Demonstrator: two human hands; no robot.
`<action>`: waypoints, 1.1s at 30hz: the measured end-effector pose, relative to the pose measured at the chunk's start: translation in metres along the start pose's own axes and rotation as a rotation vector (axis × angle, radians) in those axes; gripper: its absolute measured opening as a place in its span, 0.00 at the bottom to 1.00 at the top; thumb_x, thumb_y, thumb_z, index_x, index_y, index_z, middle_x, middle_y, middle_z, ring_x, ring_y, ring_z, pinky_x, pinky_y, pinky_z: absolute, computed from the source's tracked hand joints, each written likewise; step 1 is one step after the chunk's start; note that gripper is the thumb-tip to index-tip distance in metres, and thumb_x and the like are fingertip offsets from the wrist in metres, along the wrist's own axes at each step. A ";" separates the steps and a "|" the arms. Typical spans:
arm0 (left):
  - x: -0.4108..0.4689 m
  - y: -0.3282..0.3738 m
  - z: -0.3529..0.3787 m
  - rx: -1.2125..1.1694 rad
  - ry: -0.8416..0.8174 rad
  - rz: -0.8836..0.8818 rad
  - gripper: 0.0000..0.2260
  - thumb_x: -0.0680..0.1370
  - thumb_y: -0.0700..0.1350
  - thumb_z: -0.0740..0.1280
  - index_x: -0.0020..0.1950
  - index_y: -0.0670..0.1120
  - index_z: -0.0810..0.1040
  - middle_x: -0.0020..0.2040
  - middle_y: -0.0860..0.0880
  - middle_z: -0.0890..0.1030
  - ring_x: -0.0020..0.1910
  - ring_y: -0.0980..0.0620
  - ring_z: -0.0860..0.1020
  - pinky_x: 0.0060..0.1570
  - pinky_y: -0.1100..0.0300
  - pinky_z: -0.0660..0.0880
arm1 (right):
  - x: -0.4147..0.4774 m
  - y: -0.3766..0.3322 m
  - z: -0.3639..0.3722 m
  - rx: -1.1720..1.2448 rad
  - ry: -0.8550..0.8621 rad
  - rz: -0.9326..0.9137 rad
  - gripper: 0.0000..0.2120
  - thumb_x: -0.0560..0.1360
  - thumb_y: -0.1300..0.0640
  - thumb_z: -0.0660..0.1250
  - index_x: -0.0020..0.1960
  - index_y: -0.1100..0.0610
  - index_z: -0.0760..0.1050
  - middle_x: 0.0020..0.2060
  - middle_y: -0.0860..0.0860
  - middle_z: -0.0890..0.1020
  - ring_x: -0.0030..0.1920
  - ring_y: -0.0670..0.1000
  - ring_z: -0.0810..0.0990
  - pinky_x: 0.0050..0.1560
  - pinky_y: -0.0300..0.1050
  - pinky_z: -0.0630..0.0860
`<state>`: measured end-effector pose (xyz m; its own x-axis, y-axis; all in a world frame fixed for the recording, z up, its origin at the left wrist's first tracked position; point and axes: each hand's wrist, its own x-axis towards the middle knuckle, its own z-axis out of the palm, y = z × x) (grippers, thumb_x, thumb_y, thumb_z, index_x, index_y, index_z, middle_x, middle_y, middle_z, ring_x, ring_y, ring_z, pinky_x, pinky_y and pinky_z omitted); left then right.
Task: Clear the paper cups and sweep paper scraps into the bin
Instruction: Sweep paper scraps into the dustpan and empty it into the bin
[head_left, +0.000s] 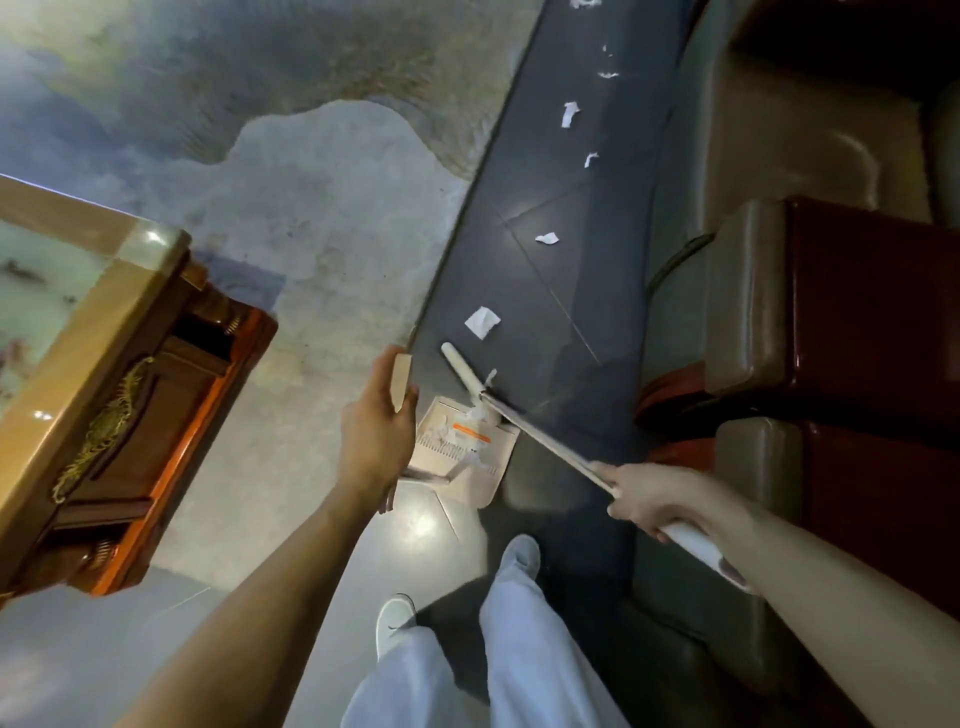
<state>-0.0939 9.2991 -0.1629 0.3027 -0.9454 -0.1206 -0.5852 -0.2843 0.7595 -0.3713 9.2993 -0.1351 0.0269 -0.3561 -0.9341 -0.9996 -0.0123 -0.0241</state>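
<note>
Through the head view, the left hand (376, 431) curls round the upright handle of the dustpan (462, 447), which stands on the floor (545, 312) at the dark strip's near end, and the right hand (644, 499) grips the broom (545, 439) shaft, its white head at the pan's mouth. Paper scraps (482, 322) trail well apart along the strip; a hard stroke may flick them past the pan, or a tilted pan may spill its load. The pan's orange label is unreadable.

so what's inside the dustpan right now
A few white paper scraps lie in the dustpan beside an orange label. The left hand and the broom cover its edges, so more may be hidden.
</note>
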 end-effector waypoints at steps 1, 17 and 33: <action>0.002 0.004 0.001 -0.005 -0.010 -0.005 0.21 0.81 0.47 0.62 0.66 0.69 0.61 0.47 0.63 0.74 0.35 0.56 0.79 0.39 0.59 0.78 | -0.008 0.006 0.002 0.017 -0.033 -0.013 0.33 0.80 0.58 0.57 0.78 0.44 0.45 0.41 0.54 0.77 0.29 0.49 0.75 0.27 0.42 0.75; -0.023 -0.015 -0.040 -0.004 0.004 -0.061 0.18 0.82 0.50 0.60 0.70 0.63 0.63 0.43 0.68 0.69 0.34 0.57 0.78 0.34 0.68 0.73 | -0.015 0.008 -0.076 0.231 0.141 -0.055 0.32 0.80 0.56 0.60 0.78 0.43 0.48 0.34 0.53 0.74 0.31 0.52 0.76 0.33 0.47 0.77; -0.060 -0.090 -0.153 0.011 -0.056 -0.156 0.21 0.80 0.48 0.63 0.57 0.76 0.63 0.41 0.62 0.75 0.34 0.53 0.77 0.39 0.56 0.76 | 0.076 -0.107 -0.072 0.011 0.038 -0.037 0.33 0.77 0.64 0.57 0.79 0.51 0.49 0.39 0.60 0.79 0.29 0.53 0.76 0.29 0.44 0.75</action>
<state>0.0553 9.4055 -0.1261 0.3488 -0.8968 -0.2721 -0.5424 -0.4299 0.7218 -0.2617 9.2060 -0.1777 0.0634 -0.3911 -0.9181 -0.9979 -0.0154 -0.0623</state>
